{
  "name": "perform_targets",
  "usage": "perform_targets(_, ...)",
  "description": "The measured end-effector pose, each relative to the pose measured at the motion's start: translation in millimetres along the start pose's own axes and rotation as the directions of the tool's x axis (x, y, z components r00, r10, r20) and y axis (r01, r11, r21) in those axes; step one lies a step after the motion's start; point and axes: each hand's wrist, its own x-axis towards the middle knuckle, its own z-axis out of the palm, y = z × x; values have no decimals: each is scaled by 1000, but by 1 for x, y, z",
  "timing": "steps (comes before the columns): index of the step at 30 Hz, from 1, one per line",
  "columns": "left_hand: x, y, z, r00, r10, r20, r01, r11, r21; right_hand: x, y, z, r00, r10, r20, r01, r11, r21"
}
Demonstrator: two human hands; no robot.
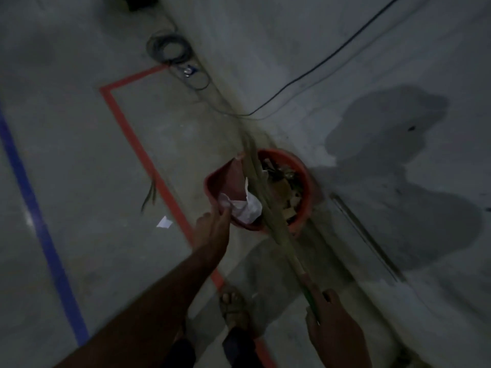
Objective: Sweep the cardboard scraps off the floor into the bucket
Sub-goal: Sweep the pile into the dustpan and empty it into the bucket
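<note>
An orange bucket (305, 187) stands against the wall with cardboard scraps (288, 192) inside it. My left hand (212, 227) grips the near edge of a red dustpan (225, 179), tilted beside the bucket's left rim. White crumpled paper (247, 205) lies in the dustpan. My right hand (332, 317) grips the green handle of a grass broom (265, 197). The broom's long bristles run up across the bucket toward the wall.
A white paper scrap (164, 222) lies on the grey floor left of a red tape line (148, 160). A blue tape line (39, 224) runs further left. Coiled cables (168, 49) and a black wire (318, 67) lie along the wall. My sandalled foot (235, 306) is below.
</note>
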Motion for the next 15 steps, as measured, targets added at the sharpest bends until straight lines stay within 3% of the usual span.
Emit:
perform_targets(7, 56, 52, -23, 971, 235, 41, -236, 921, 309, -1, 39, 4, 986, 168, -22, -165, 982, 91)
perform_targets(8, 60, 62, -34, 968, 252, 10, -235, 885, 401, -4, 44, 6, 983, 184, -24, -181, 979, 97)
perform_targets(10, 64, 83, -53, 970, 227, 86, -238, 819, 523, -8, 53, 10, 975, 221, -13, -219, 972, 87)
perform_targets(12, 71, 95, -61, 956, 255, 146, -293, 775, 560, -11, 60, 15, 973, 233, -6, -231, 969, 89)
perform_targets(15, 77, 101, -69, 953, 273, 131, -294, 734, 613, -17, 67, 17, 975, 221, -20, -217, 968, 127)
